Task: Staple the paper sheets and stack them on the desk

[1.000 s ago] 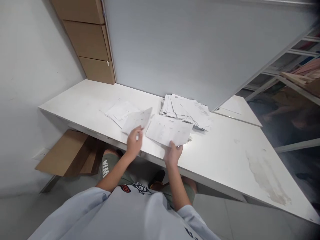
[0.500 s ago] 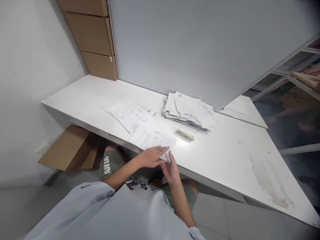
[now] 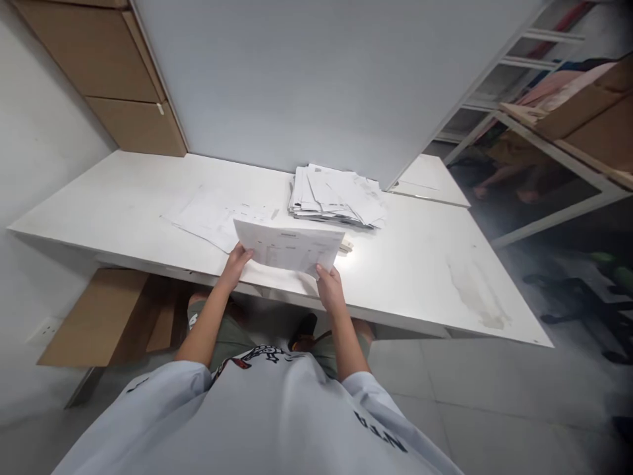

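Both my hands hold up a set of printed white sheets (image 3: 289, 248) above the near edge of the white table (image 3: 425, 264). My left hand (image 3: 236, 262) grips the sheets' left lower corner and my right hand (image 3: 328, 287) grips the right lower corner, fingers closed on the paper. Flat papers (image 3: 208, 218) lie on the table just left of the held sheets. An untidy stack of papers (image 3: 336, 196) sits behind, against the grey partition (image 3: 306, 79). A stapler (image 3: 346, 247) is mostly hidden behind the held sheets' right edge.
Brown cardboard boxes (image 3: 99, 72) are stacked at the back left beside the partition. A flattened cardboard box (image 3: 93, 316) lies under the table on the left. Metal shelving (image 3: 558, 158) stands to the right, with a smudge on the tabletop (image 3: 472, 297).
The sheets lay flat on the table under my hands half a second ago; now both hands have lifted them upright off the table, covering most of the stapler. The view has swung left.
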`<state>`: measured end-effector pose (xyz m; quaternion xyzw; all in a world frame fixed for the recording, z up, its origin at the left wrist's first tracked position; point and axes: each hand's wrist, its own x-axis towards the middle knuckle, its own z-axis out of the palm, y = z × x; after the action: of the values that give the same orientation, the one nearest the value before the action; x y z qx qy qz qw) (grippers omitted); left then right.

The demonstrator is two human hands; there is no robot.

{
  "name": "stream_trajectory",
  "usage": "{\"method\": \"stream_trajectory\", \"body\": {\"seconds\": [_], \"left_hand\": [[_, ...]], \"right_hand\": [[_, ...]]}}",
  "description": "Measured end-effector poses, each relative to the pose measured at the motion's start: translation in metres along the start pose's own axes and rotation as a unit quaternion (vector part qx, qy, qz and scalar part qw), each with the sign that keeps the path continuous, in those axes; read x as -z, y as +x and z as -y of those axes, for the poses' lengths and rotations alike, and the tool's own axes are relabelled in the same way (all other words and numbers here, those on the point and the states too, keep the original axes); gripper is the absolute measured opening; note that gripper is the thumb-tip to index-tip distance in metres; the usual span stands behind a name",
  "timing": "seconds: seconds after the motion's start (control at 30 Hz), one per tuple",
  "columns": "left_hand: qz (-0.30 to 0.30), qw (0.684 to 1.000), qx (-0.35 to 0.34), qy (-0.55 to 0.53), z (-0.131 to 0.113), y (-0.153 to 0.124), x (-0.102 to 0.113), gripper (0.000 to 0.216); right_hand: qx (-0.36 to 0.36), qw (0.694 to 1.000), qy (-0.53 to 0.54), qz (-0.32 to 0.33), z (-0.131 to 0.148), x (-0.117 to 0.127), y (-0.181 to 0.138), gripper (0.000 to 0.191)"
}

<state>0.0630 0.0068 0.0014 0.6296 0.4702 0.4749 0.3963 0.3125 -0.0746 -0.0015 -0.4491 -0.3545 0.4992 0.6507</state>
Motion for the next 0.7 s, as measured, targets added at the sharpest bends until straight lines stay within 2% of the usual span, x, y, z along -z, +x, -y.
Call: {"method": "stream_trajectory", "body": {"seconds": [0.07,0.1,0.17,0.3,0.47,0.57,0.63,0.7], "left_hand": [[-0.009,0.996,0.01,-0.092,-0.002,0.004,-0.004,0.059],[-0.006,0.995,0.017,-0.101,-0.003,0.005,-0.004,0.058],[0.014,0.996,0.027,-0.088,-0.003,0.006,-0.003,0.055],[0.042,0.996,0.004,-0.072,-0.001,0.009,-0.001,0.055],[0.055,0.995,0.004,-0.088,0.0,0.009,-0.008,0.059],[0.059,0.993,0.056,-0.09,-0.002,0.011,-0.009,0.064],[0.067,0.99,0.1,-0.068,-0.005,0.014,-0.006,0.061],[0.051,0.99,0.123,-0.037,-0.009,0.019,0.002,0.056]], "right_hand": [[0.021,1.0,-0.018,-0.007,0.0,0.004,0.01,0.04],[0.034,0.999,-0.031,-0.008,0.0,0.008,0.013,0.041],[0.058,0.997,-0.051,-0.007,0.003,0.016,0.017,0.044],[0.089,0.992,-0.093,-0.003,0.013,0.027,0.024,0.044],[0.131,0.983,-0.131,-0.006,0.022,0.02,0.027,0.045],[0.136,0.983,-0.123,-0.008,0.025,0.012,0.023,0.042],[0.154,0.981,-0.117,-0.004,0.031,0.01,0.025,0.041],[0.182,0.974,-0.131,-0.006,0.04,0.013,0.034,0.041]]}}
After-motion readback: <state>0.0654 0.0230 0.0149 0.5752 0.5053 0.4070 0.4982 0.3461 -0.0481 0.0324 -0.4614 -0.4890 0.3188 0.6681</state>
